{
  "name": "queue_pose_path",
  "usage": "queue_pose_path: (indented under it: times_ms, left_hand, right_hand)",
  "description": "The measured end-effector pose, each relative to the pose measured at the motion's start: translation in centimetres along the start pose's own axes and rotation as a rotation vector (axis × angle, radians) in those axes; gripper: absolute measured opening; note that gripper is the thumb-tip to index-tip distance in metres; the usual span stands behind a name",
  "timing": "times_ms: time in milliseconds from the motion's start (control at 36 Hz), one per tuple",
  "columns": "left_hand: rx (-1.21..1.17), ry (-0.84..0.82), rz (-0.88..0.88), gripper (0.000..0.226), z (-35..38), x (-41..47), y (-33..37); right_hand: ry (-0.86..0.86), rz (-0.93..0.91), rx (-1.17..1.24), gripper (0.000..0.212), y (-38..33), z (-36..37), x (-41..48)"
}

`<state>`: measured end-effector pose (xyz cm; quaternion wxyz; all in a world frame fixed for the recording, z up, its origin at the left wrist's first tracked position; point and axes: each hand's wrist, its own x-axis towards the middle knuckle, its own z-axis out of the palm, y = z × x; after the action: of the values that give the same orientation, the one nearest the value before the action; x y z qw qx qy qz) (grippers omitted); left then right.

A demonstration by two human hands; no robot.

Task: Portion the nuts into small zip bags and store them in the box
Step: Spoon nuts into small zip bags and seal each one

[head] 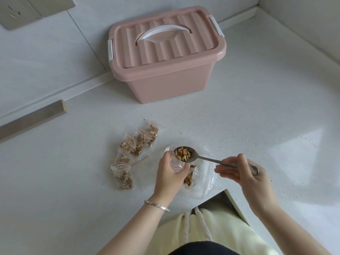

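My left hand (pixel 170 172) grips a small clear zip bag (pixel 176 163) with a red seal line, its mouth turned up. My right hand (pixel 241 171) pinches the handle of a metal spoon (pixel 202 158). The spoon's bowl, heaped with walnut pieces (pixel 182 153), sits right at the bag's mouth. Under both hands lies a large clear plastic bag (pixel 204 181) with more walnut pieces (pixel 188 179) in it. Several filled small zip bags (pixel 135 144) lie in a loose row to the left. A pink storage box (pixel 165 78) stands at the back with its lid closed.
The white countertop (pixel 266 107) meets a wall at the back and right. Its front edge is cut in near my body at lower right. A metal bar (pixel 33 118) lies along the left. A wall socket (pixel 16 11) sits at the upper left.
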<state>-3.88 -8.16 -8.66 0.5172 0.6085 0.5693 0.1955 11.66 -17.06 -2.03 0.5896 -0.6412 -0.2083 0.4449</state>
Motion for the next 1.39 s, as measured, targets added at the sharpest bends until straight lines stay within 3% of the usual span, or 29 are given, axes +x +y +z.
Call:
queue_pose_path:
  times_ms: [83,194,306,361,500,583,861,1389]
  left_hand:
    - [-0.042,0.015,0.034,0.040,0.2,0.1,0.0]
    - [-0.043,0.030,0.083,0.032,0.2,0.2,0.1]
    - [-0.030,0.035,0.103,0.028,-0.1,0.0,-0.2]
    - [-0.037,0.038,0.089,0.026,-0.2,0.0,-0.2]
    - [0.015,0.018,0.048,0.025,-0.8,-0.5,-0.5]
    - [0.077,-0.010,0.009,0.024,-1.1,-0.5,-0.9]
    - [0.149,-0.171,-0.115,0.027,-0.8,-0.1,-1.1]
    - [0.076,-0.167,-0.155,0.025,-0.8,0.0,-1.6]
  right_hand:
    - [-0.046,-0.182,-0.195,0.062,0.3,0.4,-0.7]
    - [-0.120,-0.489,-0.494,0.042,0.2,0.1,-1.2]
    - [-0.100,-0.600,-0.526,0.042,0.3,-0.4,-1.4]
    - [-0.016,-0.530,-0.494,0.043,0.2,-0.6,-1.3]
    - [0.160,-0.074,-0.391,0.040,1.0,-1.3,-0.6]
    - [0.181,0.023,-0.439,0.039,2.0,-1.5,-0.2]
    - [0.197,0.059,-0.439,0.035,3.4,-0.4,-0.1]
    - [0.206,0.069,-0.375,0.038,2.9,-0.5,-0.6]
